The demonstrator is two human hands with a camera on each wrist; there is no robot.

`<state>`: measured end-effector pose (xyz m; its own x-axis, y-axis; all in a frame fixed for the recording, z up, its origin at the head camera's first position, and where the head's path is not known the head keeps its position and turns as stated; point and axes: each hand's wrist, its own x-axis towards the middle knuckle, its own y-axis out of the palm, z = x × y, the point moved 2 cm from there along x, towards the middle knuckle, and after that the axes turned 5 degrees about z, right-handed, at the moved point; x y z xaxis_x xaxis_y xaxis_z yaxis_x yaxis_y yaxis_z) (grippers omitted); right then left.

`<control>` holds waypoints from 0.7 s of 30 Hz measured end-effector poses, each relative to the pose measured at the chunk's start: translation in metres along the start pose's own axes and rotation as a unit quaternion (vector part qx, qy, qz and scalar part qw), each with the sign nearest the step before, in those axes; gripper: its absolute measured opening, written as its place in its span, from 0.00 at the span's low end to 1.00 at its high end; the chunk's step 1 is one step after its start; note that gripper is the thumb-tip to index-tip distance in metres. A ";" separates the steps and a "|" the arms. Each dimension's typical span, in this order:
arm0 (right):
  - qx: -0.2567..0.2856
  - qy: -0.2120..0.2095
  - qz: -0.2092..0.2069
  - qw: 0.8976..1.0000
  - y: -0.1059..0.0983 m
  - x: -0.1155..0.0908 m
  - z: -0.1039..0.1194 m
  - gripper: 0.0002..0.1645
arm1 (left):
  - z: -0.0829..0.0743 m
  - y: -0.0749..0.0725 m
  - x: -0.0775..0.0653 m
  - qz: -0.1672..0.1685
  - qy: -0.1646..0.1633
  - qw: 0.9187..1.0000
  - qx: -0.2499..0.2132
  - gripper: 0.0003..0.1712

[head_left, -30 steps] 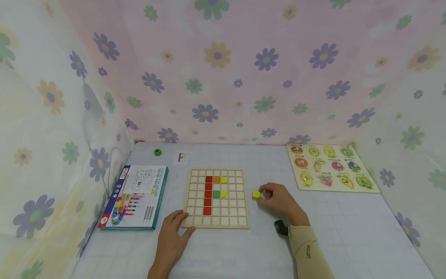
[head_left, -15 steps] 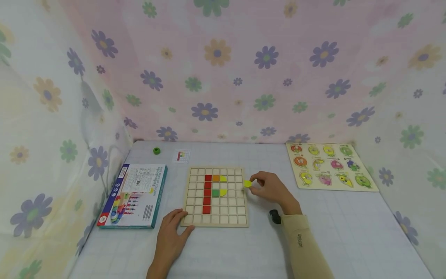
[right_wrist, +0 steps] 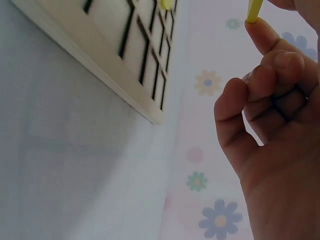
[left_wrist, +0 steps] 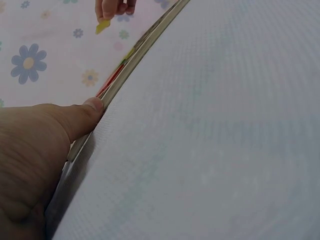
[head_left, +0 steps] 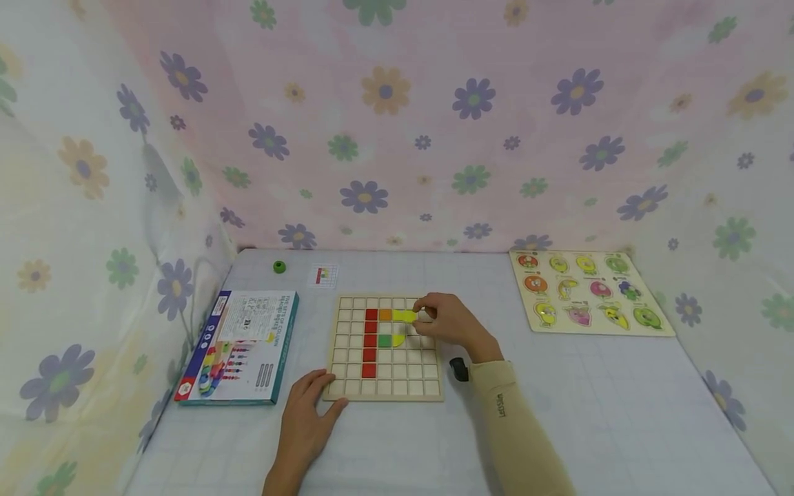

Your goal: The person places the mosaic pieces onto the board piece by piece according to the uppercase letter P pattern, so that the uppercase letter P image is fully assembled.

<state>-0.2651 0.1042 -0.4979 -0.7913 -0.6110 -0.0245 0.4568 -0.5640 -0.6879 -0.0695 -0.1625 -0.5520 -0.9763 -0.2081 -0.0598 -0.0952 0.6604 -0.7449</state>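
Thumb and fingertip of my right hand point(head_left: 453, 320) pinch a small yellow tile point(right_wrist: 254, 9) above the wooden grid board point(head_left: 384, 397). In the head view this tile overlaps the top row, just right of another yellow tile point(head_left: 398, 315). That row also has an orange tile point(head_left: 385, 315). Red tiles point(head_left: 369, 341) form a column, with a green tile point(head_left: 384, 341) and a rounded yellow tile point(head_left: 398, 340) to its right. My left hand point(head_left: 305, 412) rests at the board's near left corner, thumb on the front edge, fingers on the left edge.
A picture card point(head_left: 323, 275) and a green bead point(head_left: 279, 266) lie behind the board. To the left lies a boxed toy point(head_left: 238, 348). A fruit puzzle board point(head_left: 592, 293) lies at the back right. Flowered cloth point(head_left: 397, 138) walls the table in.
My right hand has carried the yellow tile leftward and away from me, from beside the board to over its top row. The left hand stays at the corner.
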 end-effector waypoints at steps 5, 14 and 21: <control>-0.010 0.021 0.030 0.999 0.008 0.009 -0.002 0.16 | 0.001 0.000 0.001 0.003 -0.002 1.000 -0.003 0.30; -0.052 0.025 0.036 0.998 0.015 0.015 0.002 0.17 | 0.003 0.000 0.002 0.004 0.001 1.000 -0.001 0.30; -0.093 0.034 0.052 0.994 0.019 0.016 0.007 0.18 | 0.002 0.000 0.001 0.004 0.005 1.000 -0.005 0.30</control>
<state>-0.2664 0.0796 -0.5061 -0.7725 -0.6177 -0.1470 0.4589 -0.3831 -0.8017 -0.0701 -0.1644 -0.5533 -0.9788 -0.1963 -0.0593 -0.0895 0.6692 -0.7377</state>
